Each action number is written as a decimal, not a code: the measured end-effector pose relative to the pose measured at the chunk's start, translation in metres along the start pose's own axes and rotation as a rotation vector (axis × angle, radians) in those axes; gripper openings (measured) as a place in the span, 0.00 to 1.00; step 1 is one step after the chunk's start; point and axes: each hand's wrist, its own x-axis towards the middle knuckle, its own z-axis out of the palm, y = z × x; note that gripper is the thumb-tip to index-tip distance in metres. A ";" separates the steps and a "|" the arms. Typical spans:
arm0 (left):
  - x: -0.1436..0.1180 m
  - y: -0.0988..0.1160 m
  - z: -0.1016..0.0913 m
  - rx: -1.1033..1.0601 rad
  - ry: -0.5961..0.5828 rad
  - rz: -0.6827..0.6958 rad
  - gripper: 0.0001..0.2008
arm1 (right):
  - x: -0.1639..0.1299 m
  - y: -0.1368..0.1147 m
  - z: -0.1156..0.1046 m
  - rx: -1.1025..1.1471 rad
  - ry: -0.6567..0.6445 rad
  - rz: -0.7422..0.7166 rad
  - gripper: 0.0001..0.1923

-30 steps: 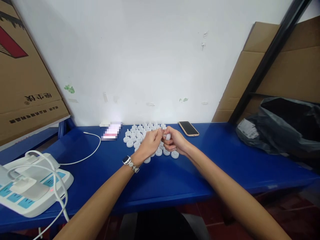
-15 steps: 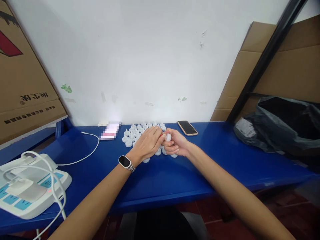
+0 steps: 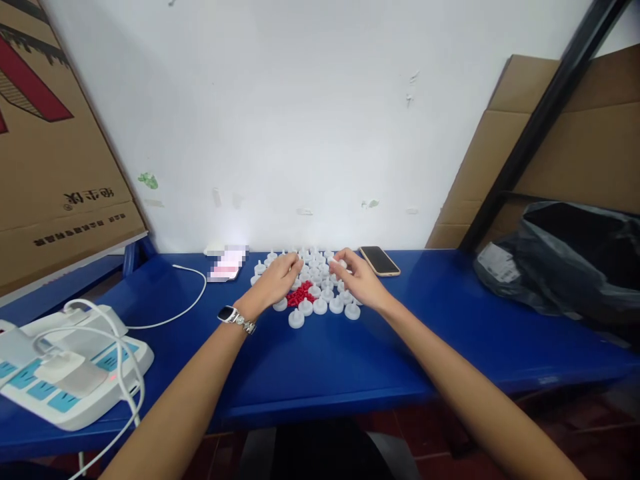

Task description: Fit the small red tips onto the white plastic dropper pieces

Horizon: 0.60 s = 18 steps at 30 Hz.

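The print on the cardboard box (image 3: 60,173) is too blurred to read. The white caps (image 3: 320,293) sit clustered on the blue surface (image 3: 350,360), just left of the phone (image 3: 380,261), with red pieces (image 3: 299,295) among them. The left hand (image 3: 275,283) hovers loosely curled over the cluster; the right hand (image 3: 357,280) pinches one white cap (image 3: 341,264).

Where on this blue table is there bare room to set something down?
Bare blue table runs along the near edge, between the power strip and the black bag. Another patch lies between the phone and that bag. It is crowded at the back middle, where both hands work among white caps and red pieces.
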 end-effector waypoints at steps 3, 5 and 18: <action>-0.001 -0.010 -0.003 0.138 -0.114 0.054 0.12 | 0.000 0.002 -0.001 -0.178 0.063 -0.091 0.11; -0.002 -0.011 -0.003 0.172 -0.136 0.066 0.10 | 0.000 0.003 -0.003 -0.266 0.117 -0.099 0.10; -0.002 0.000 0.013 0.089 -0.161 0.173 0.10 | 0.001 0.003 -0.015 -0.229 -0.047 0.084 0.05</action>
